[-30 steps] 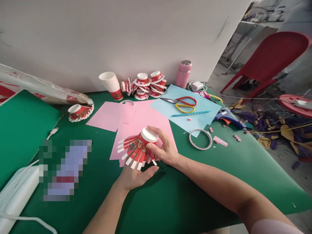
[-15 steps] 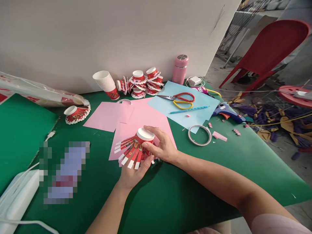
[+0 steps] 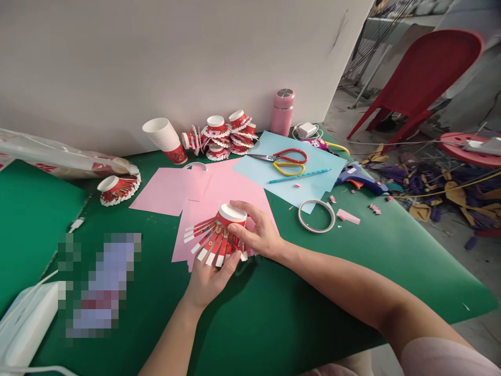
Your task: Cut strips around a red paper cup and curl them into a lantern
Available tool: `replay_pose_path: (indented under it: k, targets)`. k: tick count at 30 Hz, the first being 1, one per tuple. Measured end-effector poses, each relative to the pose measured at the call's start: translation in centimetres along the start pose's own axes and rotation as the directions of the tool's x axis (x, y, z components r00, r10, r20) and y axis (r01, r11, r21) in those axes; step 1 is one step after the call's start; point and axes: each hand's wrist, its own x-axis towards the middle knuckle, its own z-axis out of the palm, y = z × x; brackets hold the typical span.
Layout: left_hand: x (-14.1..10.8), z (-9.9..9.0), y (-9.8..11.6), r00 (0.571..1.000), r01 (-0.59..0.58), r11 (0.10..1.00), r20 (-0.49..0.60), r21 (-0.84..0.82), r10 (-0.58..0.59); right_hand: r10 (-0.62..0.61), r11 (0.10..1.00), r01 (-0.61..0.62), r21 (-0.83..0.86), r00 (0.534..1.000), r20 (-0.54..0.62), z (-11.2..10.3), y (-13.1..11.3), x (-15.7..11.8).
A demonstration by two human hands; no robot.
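A red paper cup (image 3: 224, 234) with its side cut into white-tipped strips is held between my two hands, its white base facing up. My right hand (image 3: 260, 230) grips it from the right, thumb on the red side and fingers round the far side near the base. My left hand (image 3: 213, 279) is closed on the splayed strips from below, thumb at the front; its other fingers are hidden under the cup. Beneath and behind the cup lies pink paper (image 3: 235, 180) on the green table (image 3: 250, 324).
Scissors (image 3: 289, 161) and a blue pencil (image 3: 299, 176) lie on blue paper (image 3: 262, 169). Nearby are a tape roll (image 3: 299, 216) and a glue gun (image 3: 364, 181). Stacked cups (image 3: 160, 137), several cut cups (image 3: 217, 138) and a pink flask (image 3: 282, 115) stand by the wall. Another cut cup (image 3: 107, 184) sits left.
My view has shifted slightly, so the table things appear a little further left. Both hands keep hold of the cut cup, with barely any movement.
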Motion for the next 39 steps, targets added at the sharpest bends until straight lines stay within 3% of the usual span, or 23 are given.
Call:
replay_pose_path:
  k: [5, 10, 14, 17, 20, 23, 29, 36, 39]
  targets:
    - [-0.5, -0.1, -0.6, 0.993, 0.105, 0.987, -0.034, -0.12, -0.109, -0.021, 1.0, 0.021, -0.016, 1.0, 0.009, 0.0, 0.0, 0.0]
    - [-0.6, 0.3, -0.7, 0.99, 0.128, 0.991, -0.062, -0.04, -0.13, -0.108, 0.989, 0.113, -0.095, 0.993, 0.049, -0.1, 0.3, -0.1]
    - [-0.5, 0.4, -0.7, 0.983, 0.095, 0.995, -0.158, 0.024, -0.09, -0.205, 0.964, 0.212, -0.158, 0.977, 0.059, -0.1, 0.6, -0.1]
    - [-0.3, 0.2, -0.5, 0.986, 0.091, 0.994, -0.142, 0.062, -0.082, -0.237, 0.952, 0.247, -0.18, 0.969, 0.072, -0.1, 0.7, 0.0]
    - [-0.1, 0.1, -0.3, 0.981, 0.177, 0.982, -0.093, 0.066, -0.17, -0.252, 0.947, 0.264, -0.186, 0.964, 0.083, -0.2, 0.7, 0.0]
    - [-0.1, -0.1, -0.4, 0.96, 0.247, 0.968, -0.144, 0.045, -0.239, -0.279, 0.94, 0.292, -0.178, 0.956, 0.091, -0.3, 0.7, 0.1]
    - [-0.2, -0.8, -1.0, 0.98, 0.166, 0.983, -0.119, 0.075, -0.157, -0.319, 0.925, 0.338, -0.177, 0.939, 0.126, -0.2, 0.7, 0.1]
    - [0.0, -0.1, -0.5, 0.951, 0.283, 0.955, -0.102, -0.089, -0.291, -0.334, 0.907, 0.374, -0.194, 0.919, 0.209, -0.4, 0.5, 0.0]
    - [0.1, 0.4, -0.3, 0.933, 0.296, 0.942, -0.164, -0.16, -0.321, -0.316, 0.911, 0.361, -0.199, 0.922, 0.225, -0.4, 0.4, 0.0]
